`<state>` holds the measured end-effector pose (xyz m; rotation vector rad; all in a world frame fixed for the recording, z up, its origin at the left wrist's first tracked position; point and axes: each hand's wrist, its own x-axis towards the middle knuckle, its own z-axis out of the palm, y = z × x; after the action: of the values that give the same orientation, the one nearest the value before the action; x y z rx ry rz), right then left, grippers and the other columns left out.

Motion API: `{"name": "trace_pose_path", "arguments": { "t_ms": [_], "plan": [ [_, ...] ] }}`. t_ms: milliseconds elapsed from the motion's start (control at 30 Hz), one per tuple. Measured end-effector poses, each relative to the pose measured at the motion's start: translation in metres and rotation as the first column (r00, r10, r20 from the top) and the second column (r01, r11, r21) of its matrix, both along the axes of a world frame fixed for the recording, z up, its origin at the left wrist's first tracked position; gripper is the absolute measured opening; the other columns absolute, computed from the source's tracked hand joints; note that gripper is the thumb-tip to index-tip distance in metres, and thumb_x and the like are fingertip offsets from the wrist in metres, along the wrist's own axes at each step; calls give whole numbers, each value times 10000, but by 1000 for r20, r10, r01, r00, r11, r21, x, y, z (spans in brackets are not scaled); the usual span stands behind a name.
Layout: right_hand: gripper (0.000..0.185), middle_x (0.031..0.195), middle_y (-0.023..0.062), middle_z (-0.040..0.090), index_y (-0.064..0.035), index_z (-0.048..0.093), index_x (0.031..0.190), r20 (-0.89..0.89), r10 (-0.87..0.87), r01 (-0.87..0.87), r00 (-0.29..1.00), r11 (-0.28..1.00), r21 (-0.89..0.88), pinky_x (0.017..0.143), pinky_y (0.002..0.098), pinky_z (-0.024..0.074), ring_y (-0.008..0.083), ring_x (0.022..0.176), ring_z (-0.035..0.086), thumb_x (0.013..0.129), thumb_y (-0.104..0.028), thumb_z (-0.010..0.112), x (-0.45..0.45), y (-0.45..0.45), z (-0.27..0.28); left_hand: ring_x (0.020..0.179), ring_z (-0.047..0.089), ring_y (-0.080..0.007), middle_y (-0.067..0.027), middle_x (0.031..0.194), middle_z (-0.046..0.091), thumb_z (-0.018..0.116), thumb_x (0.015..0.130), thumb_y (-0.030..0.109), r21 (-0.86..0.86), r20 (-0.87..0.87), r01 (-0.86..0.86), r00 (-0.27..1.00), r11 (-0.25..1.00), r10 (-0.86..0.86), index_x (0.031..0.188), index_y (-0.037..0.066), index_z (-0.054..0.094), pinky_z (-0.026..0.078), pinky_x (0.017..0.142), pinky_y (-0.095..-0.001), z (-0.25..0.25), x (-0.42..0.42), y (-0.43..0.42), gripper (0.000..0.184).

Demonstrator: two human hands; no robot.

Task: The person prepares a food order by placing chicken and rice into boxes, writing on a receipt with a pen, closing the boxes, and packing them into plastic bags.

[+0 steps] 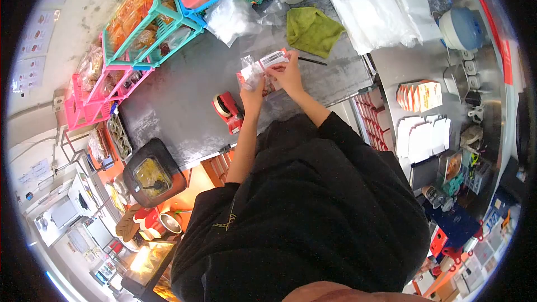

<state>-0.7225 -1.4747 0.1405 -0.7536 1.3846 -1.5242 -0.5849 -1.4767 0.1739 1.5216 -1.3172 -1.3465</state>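
Observation:
Over the metal table, a small white-and-red packet (274, 59) with clear plastic about it lies between my hands. My left hand (253, 90) is closed on its near left end, where the plastic bunches up. The fingers of my right hand (290, 75) pinch its right side. A thin black stick (313, 61) runs out to the right from beside my right fingers; whether they hold it or it lies on the table, I cannot tell. Left of my left forearm stands a red tape dispenser (226, 112) with a roll in it.
The grey table (184, 92) bears a green cloth (314, 31), white plastic bags (375, 17) and a clear bag (230, 19). Teal baskets (151, 50) and a pink basket (89, 106) stand along the wall. Folded cartons (422, 137) lie on the right counter.

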Motion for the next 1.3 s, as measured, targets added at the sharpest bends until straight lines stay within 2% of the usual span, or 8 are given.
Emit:
{"name": "trace_pose_path", "arguments": {
  "t_ms": [100, 567, 800, 867, 900, 1067, 1233, 1300],
  "plan": [
    [652, 831, 146, 698, -59, 290, 1093, -318, 58, -30, 946, 995, 94, 658, 297, 561, 184, 728, 703, 718, -49, 822, -8, 8, 10, 607, 616, -89, -48, 752, 676, 700, 863, 167, -67, -67, -16, 998, 998, 12, 1028, 4, 708, 490, 526, -263, -3, 1, -1, 232],
    [634, 847, 137, 696, -75, 292, 1095, -362, 110, -77, 926, 991, 106, 644, 300, 547, 192, 740, 709, 725, -75, 806, -9, 11, 5, 557, 605, -104, -60, 661, 655, 734, 857, 238, -6, -112, -58, 992, 998, 57, 953, -32, 699, 495, 519, -278, -17, 1, -4, 289],
    [778, 1165, 151, 562, -100, 296, 1371, -362, 269, -256, 892, 963, 85, 692, 318, 539, 182, 815, 660, 731, 7, 726, -20, -4, 13, 754, 683, -297, -169, 824, 698, 757, 796, 218, -286, 385, 324, 901, 902, -201, 1001, -34, 681, 519, 728, -384, -11, 13, -11, 334],
    [789, 1067, 90, 576, -168, 339, 1440, -544, 250, -338, 801, 939, -66, 800, 356, 510, 203, 875, 635, 749, 24, 668, -31, -3, 14, 819, 680, -334, -170, 879, 705, 762, 782, 203, -447, 471, 432, 858, 783, -205, 1008, -22, 685, 508, 766, -399, -42, 20, -28, 329],
    [778, 1051, 82, 576, -176, 353, 1440, -409, 378, -418, 831, 908, -10, 831, 370, 497, 210, 905, 631, 754, 18, 665, -37, -2, 14, 787, 678, -333, -181, 861, 700, 768, 779, 204, -407, 486, 474, 836, 781, -254, 1005, -27, 683, 513, 748, -394, -41, 21, -35, 333],
    [553, 1058, 140, 617, -128, 444, 1419, -761, 294, -470, 579, 882, -17, 903, 394, 468, 260, 1007, 617, 877, -108, 552, -38, 5, 10, 678, 662, -336, -192, 811, 707, 758, 780, 153, -404, 146, 341, 940, 848, -309, 980, -43, 693, 522, 657, -373, -33, 0, -37, 287],
    [502, 1155, 158, 619, -52, 491, 1369, -920, 180, -285, 349, 955, 79, 1024, 388, 422, 294, 1098, 588, 878, -148, 538, -21, 5, -6, 769, 682, -343, -177, 856, 716, 779, 753, 365, -289, 435, 464, 843, 837, -317, 1024, -40, 697, 516, 738, -447, -29, -5, -45, 494],
    [532, 1208, 170, 595, -64, 478, 1374, -832, 199, -219, 518, 971, 96, 1030, 398, 420, 316, 1135, 567, 856, -148, 566, -11, -7, -40, 849, 681, -339, -179, 919, 712, 786, 735, 392, -213, 593, 452, 764, 866, -254, 1038, -32, 697, 513, 788, -454, -31, 6, -46, 529]
  ]
}}
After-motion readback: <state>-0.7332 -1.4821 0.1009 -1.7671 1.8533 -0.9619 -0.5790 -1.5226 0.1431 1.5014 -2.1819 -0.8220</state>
